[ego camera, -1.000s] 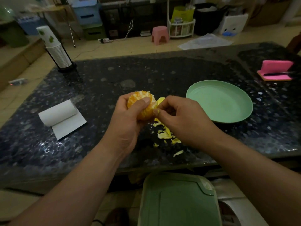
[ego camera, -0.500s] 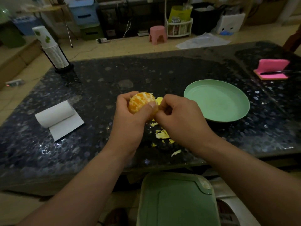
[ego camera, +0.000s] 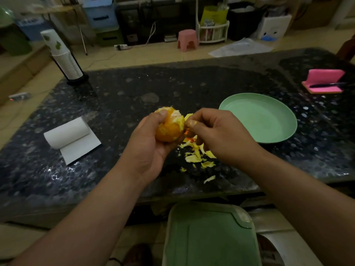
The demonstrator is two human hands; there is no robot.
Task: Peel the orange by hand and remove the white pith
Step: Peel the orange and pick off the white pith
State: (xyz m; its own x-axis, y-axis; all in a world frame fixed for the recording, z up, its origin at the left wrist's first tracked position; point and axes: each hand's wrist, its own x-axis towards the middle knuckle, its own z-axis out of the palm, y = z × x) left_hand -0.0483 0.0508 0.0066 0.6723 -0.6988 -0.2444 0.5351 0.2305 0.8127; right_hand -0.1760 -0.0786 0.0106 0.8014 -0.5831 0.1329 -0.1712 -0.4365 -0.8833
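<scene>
Held orange clamped in left grip above bench, just left of green plate, for steadiness; pinched peel strip in right grip over scrap pile, also left of plate, presumably to contain waste.

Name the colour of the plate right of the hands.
The plate is pale green, seen in the head view.

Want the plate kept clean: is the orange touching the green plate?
Apart. The head view shows the orange held in the left hand, with the right hand and dark table between it and the plate.
</scene>
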